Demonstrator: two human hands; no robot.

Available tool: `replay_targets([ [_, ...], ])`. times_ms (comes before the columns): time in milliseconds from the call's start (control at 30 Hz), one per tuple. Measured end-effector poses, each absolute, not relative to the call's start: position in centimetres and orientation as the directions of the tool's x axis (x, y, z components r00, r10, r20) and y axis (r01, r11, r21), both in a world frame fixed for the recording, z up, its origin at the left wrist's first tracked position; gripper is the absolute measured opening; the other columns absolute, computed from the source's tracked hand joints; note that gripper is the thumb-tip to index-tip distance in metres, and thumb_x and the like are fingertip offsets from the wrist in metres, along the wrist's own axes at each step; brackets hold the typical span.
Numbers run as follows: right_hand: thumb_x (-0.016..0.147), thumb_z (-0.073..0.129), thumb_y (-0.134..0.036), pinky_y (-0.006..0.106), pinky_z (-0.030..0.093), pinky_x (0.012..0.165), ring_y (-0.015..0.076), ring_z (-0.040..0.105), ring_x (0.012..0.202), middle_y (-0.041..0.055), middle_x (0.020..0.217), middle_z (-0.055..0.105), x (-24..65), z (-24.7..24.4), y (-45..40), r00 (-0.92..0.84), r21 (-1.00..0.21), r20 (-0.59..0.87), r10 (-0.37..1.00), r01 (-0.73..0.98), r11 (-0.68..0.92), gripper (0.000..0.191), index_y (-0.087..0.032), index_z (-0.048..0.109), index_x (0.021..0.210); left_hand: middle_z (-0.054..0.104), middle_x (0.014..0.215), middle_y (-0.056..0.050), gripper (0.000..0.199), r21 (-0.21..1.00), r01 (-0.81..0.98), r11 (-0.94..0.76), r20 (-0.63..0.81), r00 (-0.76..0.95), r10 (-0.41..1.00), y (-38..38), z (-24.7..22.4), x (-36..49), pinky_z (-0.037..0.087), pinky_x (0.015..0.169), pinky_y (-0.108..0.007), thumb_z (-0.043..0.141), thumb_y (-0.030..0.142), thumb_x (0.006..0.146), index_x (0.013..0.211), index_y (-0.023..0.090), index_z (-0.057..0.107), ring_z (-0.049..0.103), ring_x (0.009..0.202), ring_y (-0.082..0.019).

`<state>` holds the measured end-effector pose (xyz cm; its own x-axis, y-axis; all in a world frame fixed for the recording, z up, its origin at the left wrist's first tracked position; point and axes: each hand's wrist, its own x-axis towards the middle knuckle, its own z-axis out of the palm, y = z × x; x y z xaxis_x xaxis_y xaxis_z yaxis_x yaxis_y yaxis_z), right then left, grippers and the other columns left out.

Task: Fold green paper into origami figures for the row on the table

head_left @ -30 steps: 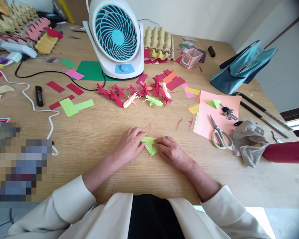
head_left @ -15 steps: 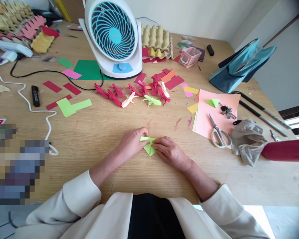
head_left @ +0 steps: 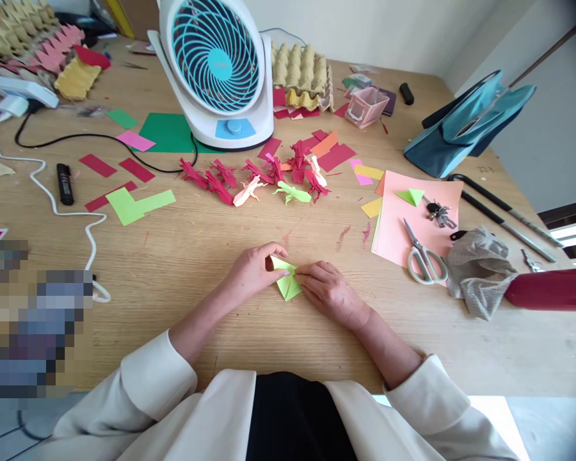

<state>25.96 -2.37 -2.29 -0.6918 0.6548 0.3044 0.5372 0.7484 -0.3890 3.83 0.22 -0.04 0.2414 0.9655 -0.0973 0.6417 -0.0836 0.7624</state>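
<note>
A small light green folded paper lies on the wooden table in front of me, its point toward my body. My left hand is at its left side, thumb on the paper and forefinger arched above the upper left corner. From the right, my right hand presses its closed fingertips on the paper's right edge. Beyond my hands stand several folded red paper figures, a pale pink one and a light green one.
A white fan stands at the back. Scissors, keys and a green folded piece rest on pink sheets at the right. Further right are a crumpled cloth and a red cylinder. A black marker lies left.
My left forefinger has lifted and arched away from the thumb, and the paper's upper left corner shows more. My right hand has stayed nearly in place.
</note>
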Motion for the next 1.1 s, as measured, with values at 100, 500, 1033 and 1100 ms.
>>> replay_targets([
  [100,0.1,0.048,-0.019,0.04,0.051,0.087,0.0226,0.06,0.1,0.011,0.112,0.069,25.91,-2.21,-2.36,-0.687,-0.396,0.308,0.658,0.537,0.745,0.023,-0.016,0.064,0.116,0.073,0.087,0.004,0.017,0.758,0.643,-0.111,-0.081,0.262,0.962,0.09,-0.16,3.81,0.043,0.066,-0.024,0.073,0.021,0.074,0.091,0.022,0.068,0.063,0.071,-0.013],
  [500,0.099,0.048,-0.018,0.04,0.05,0.09,0.0223,0.059,0.101,0.0109,0.114,0.068,25.91,-2.47,-2.33,-0.683,-0.417,0.319,0.657,0.522,0.744,0.023,-0.016,0.064,0.115,0.072,0.076,0.002,0.008,0.74,0.641,-0.203,0.045,0.254,0.966,-0.07,-0.75,3.94,0.04,0.065,-0.025,0.068,0.02,0.08,0.072,0.019,0.068,0.06,0.067,-0.013],
  [1033,0.099,0.048,-0.018,0.04,0.051,0.089,0.0227,0.059,0.103,0.0117,0.117,0.068,25.92,-2.23,-2.44,-0.694,-0.374,0.307,0.651,0.541,0.753,0.024,-0.017,0.065,0.115,0.076,0.085,-0.002,0.01,0.674,0.692,-0.258,0.096,0.265,0.96,-0.53,-0.54,3.82,0.046,0.072,-0.027,0.065,0.022,0.086,0.08,0.02,0.073,0.068,0.077,-0.017],
  [1100,0.099,0.048,-0.018,0.04,0.051,0.089,0.0225,0.059,0.102,0.0112,0.118,0.068,25.94,-2.23,-2.43,-0.694,-0.373,0.304,0.652,0.544,0.752,0.023,-0.016,0.065,0.115,0.077,0.087,-0.002,0.011,0.671,0.699,-0.248,0.079,0.265,0.961,-0.64,-0.38,3.78,0.047,0.073,-0.027,0.065,0.023,0.086,0.082,0.02,0.074,0.069,0.078,-0.017],
])
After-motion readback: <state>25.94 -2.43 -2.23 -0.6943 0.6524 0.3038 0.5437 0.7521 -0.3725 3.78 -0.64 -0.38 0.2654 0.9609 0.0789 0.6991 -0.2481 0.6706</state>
